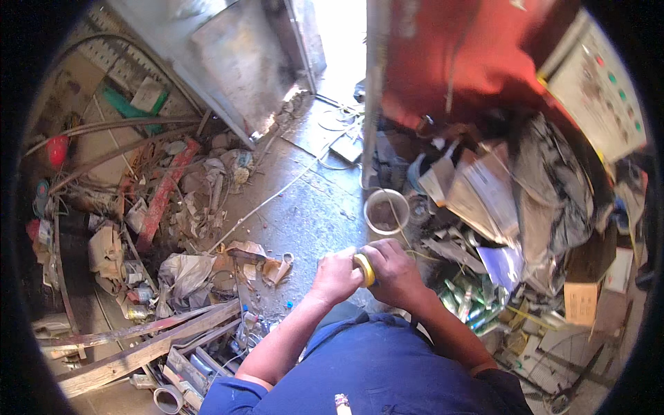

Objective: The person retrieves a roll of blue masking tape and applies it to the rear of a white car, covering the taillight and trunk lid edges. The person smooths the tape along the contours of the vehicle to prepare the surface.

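A roll of yellow tape [365, 270] is between both hands in front of the belly, seen nearly edge-on. The fingers of my right hand [395, 272] wrap over its right side. My left hand [336, 275] is at its left side, fingers curled, with the fingertips against or very near the roll. Whether the left fingers pinch a tape end is hidden by the hand. Below the hands is a dark blue shirt [373, 358].
A whitish bucket [386, 211] stands just beyond the hands. A pale cable [264, 202] crosses the grey floor [311, 218]. Scrap and a red metal bar [167, 197] lie left, with wooden planks [150, 353] nearer. Cardboard [482, 192] and green glass bottles [474, 306] lie right.
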{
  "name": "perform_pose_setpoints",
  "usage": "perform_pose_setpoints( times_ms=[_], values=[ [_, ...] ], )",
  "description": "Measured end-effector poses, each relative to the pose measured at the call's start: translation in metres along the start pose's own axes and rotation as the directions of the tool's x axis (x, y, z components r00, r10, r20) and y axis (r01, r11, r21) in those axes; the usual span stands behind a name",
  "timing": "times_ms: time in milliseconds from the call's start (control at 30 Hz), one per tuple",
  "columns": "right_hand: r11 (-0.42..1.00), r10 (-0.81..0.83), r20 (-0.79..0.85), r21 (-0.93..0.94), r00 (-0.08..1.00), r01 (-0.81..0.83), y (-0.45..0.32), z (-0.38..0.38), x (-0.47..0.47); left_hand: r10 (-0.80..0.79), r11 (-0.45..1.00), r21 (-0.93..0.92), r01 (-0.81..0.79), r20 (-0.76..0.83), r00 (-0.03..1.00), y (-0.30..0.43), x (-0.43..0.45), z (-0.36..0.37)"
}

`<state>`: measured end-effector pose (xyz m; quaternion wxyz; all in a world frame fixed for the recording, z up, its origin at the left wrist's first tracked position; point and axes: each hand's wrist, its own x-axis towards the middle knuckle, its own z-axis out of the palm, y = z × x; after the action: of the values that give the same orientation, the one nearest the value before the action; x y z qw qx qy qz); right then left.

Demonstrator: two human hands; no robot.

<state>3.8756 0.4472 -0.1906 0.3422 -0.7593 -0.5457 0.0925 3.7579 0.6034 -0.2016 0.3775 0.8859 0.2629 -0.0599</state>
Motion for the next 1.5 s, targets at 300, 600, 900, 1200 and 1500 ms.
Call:
perform_pose_setpoints(
  times_ms=[300, 600, 900, 1200, 1500],
  values=[
    [0.976, -0.217, 0.028, 0.024, 0.976, 0.217, -0.035, 0.104, 0.236, -0.046, 0.975, -0.210, 0.076, 0.142, 0.989, -0.141, 0.066, -0.201],
    [0.959, -0.252, 0.102, 0.164, 0.962, 0.233, 0.021, 0.153, 0.426, -0.113, 0.948, -0.314, 0.056, -0.165, 0.980, -0.212, 0.207, -0.272],
    [0.818, -0.267, 0.097, 0.549, 0.959, 0.173, 0.126, 0.142, 0.667, -0.183, 0.678, -0.734, 0.039, -0.117, 0.976, -0.222, 0.406, -0.402],
    [0.743, 0.144, -0.119, 0.669, 0.982, -0.028, 0.208, 0.073, 0.776, 0.007, 0.260, -0.965, 0.025, 0.028, 1.000, -0.159, 0.605, -0.462],
    [0.565, 0.449, -0.003, 0.776, 0.894, -0.281, 0.330, 0.053, 0.883, 0.074, 0.435, -0.892, 0.121, 0.170, 0.983, -0.151, 0.833, -0.492]
  ],
)
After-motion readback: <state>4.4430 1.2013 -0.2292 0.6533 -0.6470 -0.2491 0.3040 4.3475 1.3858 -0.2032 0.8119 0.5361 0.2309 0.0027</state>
